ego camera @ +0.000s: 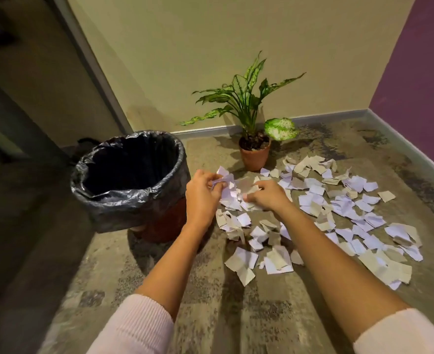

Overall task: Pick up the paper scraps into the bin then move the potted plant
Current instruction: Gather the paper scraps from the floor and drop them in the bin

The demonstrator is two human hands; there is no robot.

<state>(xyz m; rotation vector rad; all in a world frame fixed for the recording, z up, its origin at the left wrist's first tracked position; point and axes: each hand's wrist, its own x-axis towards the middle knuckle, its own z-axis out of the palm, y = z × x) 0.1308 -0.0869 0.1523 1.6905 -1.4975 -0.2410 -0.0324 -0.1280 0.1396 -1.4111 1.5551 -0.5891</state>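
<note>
Left hand pinching white paper scraps at frame centre, right hand closing on more — bin sitting left, potted plant standing behind.

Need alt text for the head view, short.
Both hands gather torn paper scraps off the floor: left hand grips a few, right hand presses on the pile. A black-lined bin stands left, a potted plant behind.

We're looking into a corner where a beige wall meets a purple wall, a grey skirting board running along the foot of both. Underfoot, a mottled brown-grey floor under warm, dim light; off left, a dark doorway sits in shadow.
</note>
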